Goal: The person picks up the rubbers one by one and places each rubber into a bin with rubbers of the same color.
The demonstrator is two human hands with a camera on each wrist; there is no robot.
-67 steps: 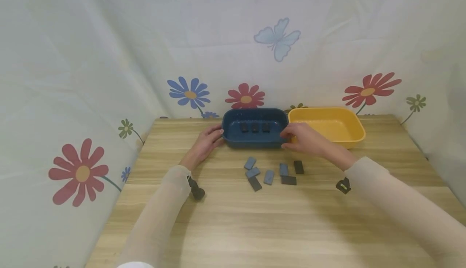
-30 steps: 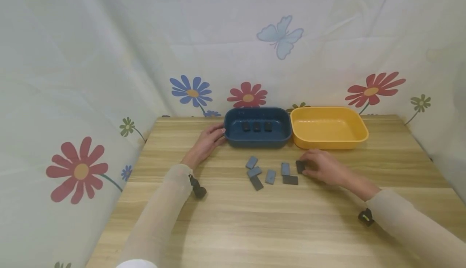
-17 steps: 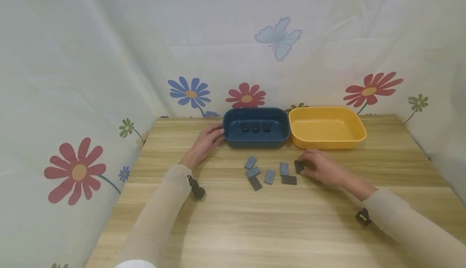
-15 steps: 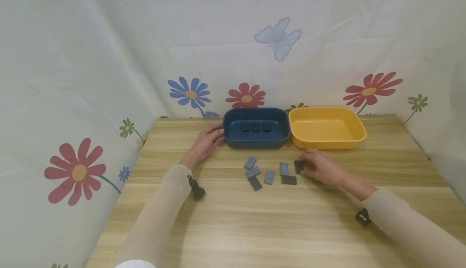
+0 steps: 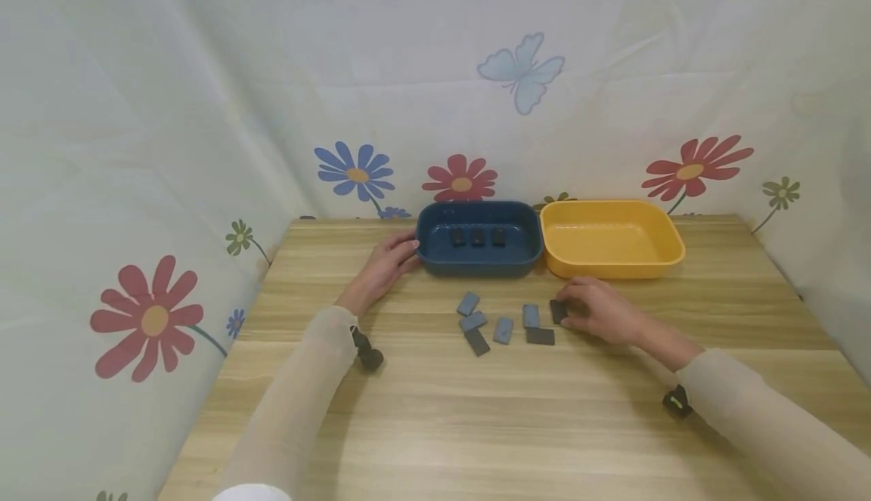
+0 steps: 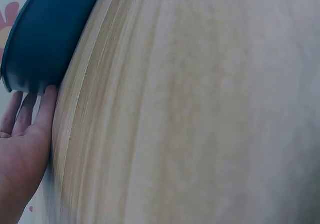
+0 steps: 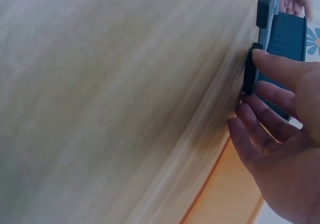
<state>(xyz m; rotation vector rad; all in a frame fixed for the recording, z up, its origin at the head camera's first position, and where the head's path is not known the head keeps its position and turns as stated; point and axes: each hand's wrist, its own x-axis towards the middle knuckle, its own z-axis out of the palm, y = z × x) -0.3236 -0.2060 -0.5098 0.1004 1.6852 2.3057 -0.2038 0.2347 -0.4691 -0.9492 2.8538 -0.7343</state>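
My right hand (image 5: 599,312) pinches the ends of a small black rectangular tile (image 5: 558,311) lying on the table. In the right wrist view the thumb presses one end of the black tile (image 7: 252,71), the index finger is at the other, and the remaining fingers are spread loosely. My left hand (image 5: 384,267) rests against the left end of a dark blue bin (image 5: 479,268). Its fingers are fairly straight, with fingertips at the bin wall (image 6: 47,58) in the left wrist view. Three black tiles (image 5: 478,237) stand in a row inside the bin.
A yellow bin (image 5: 612,269) stands right beside the blue one. In front of them lie several grey tiles (image 5: 503,330) and two more black tiles (image 5: 540,336) on the wooden table (image 5: 503,418). A flowered white cloth (image 5: 408,70) hangs behind the table.
My right hand has gone from the blue bin's right edge down to the rightmost black tile, and has stayed there over the last second. The left hand has kept its place.
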